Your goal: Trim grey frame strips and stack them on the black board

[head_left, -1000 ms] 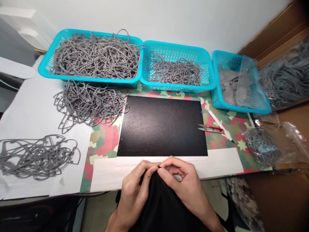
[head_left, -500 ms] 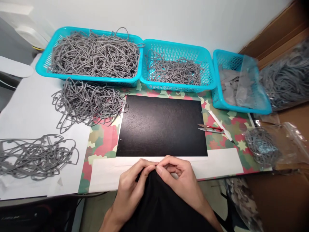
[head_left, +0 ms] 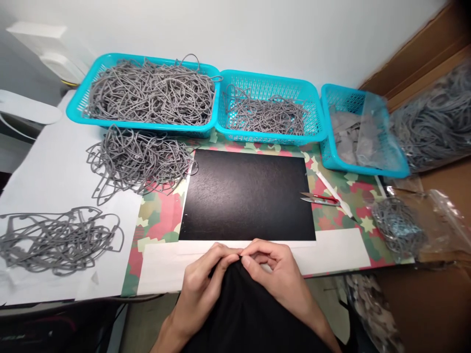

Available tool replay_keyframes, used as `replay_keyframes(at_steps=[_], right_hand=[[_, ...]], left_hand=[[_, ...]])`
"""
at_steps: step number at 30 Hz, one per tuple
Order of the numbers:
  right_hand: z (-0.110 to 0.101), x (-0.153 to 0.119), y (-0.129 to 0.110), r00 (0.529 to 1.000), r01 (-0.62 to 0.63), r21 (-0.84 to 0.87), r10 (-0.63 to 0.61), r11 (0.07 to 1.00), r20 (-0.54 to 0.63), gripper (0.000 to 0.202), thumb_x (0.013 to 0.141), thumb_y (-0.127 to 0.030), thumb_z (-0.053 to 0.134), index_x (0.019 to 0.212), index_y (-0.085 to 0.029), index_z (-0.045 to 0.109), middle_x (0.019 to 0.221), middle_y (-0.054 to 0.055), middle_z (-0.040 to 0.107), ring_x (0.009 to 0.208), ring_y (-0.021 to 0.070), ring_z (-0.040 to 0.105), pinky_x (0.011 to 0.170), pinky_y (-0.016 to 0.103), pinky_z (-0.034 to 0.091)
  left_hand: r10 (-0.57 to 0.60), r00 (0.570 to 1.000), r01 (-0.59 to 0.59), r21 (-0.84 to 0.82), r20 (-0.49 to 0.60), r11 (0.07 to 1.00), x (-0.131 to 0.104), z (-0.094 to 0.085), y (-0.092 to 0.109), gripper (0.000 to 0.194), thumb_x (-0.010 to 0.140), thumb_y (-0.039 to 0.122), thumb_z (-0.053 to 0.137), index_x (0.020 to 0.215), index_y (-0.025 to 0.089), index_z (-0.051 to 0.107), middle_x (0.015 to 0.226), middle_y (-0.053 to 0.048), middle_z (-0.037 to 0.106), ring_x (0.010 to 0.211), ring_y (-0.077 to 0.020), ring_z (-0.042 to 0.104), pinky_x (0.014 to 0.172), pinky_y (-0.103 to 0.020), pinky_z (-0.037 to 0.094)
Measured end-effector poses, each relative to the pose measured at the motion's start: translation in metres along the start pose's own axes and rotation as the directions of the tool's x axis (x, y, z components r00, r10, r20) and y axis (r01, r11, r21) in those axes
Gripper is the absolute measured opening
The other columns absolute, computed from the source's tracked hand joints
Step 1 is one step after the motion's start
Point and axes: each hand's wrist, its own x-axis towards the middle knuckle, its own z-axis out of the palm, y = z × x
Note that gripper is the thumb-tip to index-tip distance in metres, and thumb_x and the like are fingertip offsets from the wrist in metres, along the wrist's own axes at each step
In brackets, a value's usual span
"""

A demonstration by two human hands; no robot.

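Note:
My left hand (head_left: 206,277) and my right hand (head_left: 275,269) meet at the front edge of the table. Both pinch the top of a black cloth (head_left: 241,314), which looks like the garment on my body. A small dark bit of it shows between the fingertips. Just beyond my hands lies a flat black board (head_left: 248,196) on white paper. Red-handled thread snips (head_left: 322,198) rest with their blades over the board's right edge. A white pen-like tool (head_left: 335,195) lies beside them.
Turquoise baskets hold grey looped cords: a full left basket (head_left: 143,128) and a middle basket (head_left: 270,137). The right basket (head_left: 368,170) holds grey pieces and plastic. Loose cord heaps lie left, a larger pile (head_left: 142,159) and a smaller pile (head_left: 62,240). Bagged cords (head_left: 399,228) sit right.
The view has tilted slightly, so the table and baskets sit a little lower in the picture. My fingertips are slightly farther apart, both still pinching the black cloth.

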Motion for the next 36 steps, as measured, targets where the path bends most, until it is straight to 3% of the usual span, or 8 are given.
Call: replay_keyframes(at_steps=[5,9,12,19,25,32,36], right_hand=[[0.002,0.001,0.003,0.997,0.061,-0.033,-0.062,0.998,-0.04,0.015,0.093,-0.027,0.074,0.089,-0.02,0.088,0.088,0.003,0.078,0.075,0.015,0.069,0.07,0.024,0.056],[0.0,-0.001,-0.001,1.0,0.029,-0.029,-0.029,0.999,0.0,0.017,0.097,-0.033,0.077,0.097,-0.021,0.089,0.092,0.004,0.08,0.081,0.0172,0.073,0.076,0.026,0.058],[0.0,-0.001,-0.004,1.0,0.005,-0.022,-0.005,1.0,0.016,0.019,0.099,-0.036,0.078,0.095,-0.02,0.088,0.084,0.003,0.076,0.076,0.0159,0.067,0.072,0.025,0.055],[0.003,0.002,-0.003,1.0,-0.019,-0.024,0.019,1.0,-0.025,0.013,0.088,-0.027,0.075,0.087,-0.019,0.085,0.078,0.001,0.073,0.07,0.014,0.061,0.065,0.023,0.052],[0.001,0.0,-0.006,0.997,-0.075,0.002,0.075,0.997,-0.017,0.013,0.088,-0.032,0.081,0.09,-0.019,0.083,0.078,0.001,0.074,0.071,0.015,0.067,0.068,0.025,0.055],[0.005,0.002,-0.011,0.998,-0.038,-0.015,0.037,0.999,-0.046,0.021,0.09,-0.034,0.077,0.075,-0.019,0.076,0.07,0.0,0.068,0.065,0.0135,0.058,0.059,0.023,0.045],[0.002,0.001,-0.008,0.998,-0.057,0.005,0.057,0.998,-0.039,0.01,0.085,-0.028,0.077,0.078,-0.02,0.08,0.077,0.001,0.074,0.071,0.0158,0.065,0.064,0.024,0.052]], left_hand=[[0.002,1.0,-0.002,0.012,-0.011,1.0,0.001,0.002,0.0,0.025,0.113,0.007,0.063,0.112,0.026,0.079,0.102,0.001,0.085,0.093,-0.0137,0.083,0.089,-0.016,0.062],[-0.012,1.0,0.012,0.001,-0.019,1.0,0.004,-0.001,0.003,0.025,0.113,0.007,0.063,0.11,0.025,0.079,0.103,-0.001,0.087,0.092,-0.0159,0.085,0.087,-0.018,0.064],[-0.002,1.0,0.002,-0.011,-0.001,1.0,0.005,-0.003,0.005,0.024,0.112,0.007,0.063,0.109,0.025,0.08,0.105,-0.002,0.088,0.092,-0.0169,0.086,0.087,-0.018,0.065],[-0.017,1.0,0.017,-0.012,-0.008,1.0,0.004,-0.001,0.005,0.025,0.111,0.006,0.064,0.106,0.025,0.079,0.096,0.001,0.085,0.087,-0.0144,0.084,0.084,-0.015,0.063],[0.009,1.0,-0.009,-0.006,0.014,1.0,0.005,-0.002,0.004,0.025,0.111,0.005,0.063,0.108,0.025,0.077,0.098,0.002,0.083,0.089,-0.0133,0.083,0.087,-0.014,0.062],[0.046,0.999,-0.047,0.016,0.019,0.999,0.004,0.001,0.001,0.027,0.111,0.002,0.062,0.112,0.024,0.078,0.099,0.0,0.083,0.091,-0.0149,0.081,0.088,-0.017,0.063],[0.055,0.998,-0.056,0.033,0.016,0.998,0.002,0.002,0.0,0.026,0.111,0.003,0.063,0.112,0.024,0.078,0.096,-0.001,0.082,0.088,-0.0159,0.081,0.086,-0.019,0.063]])
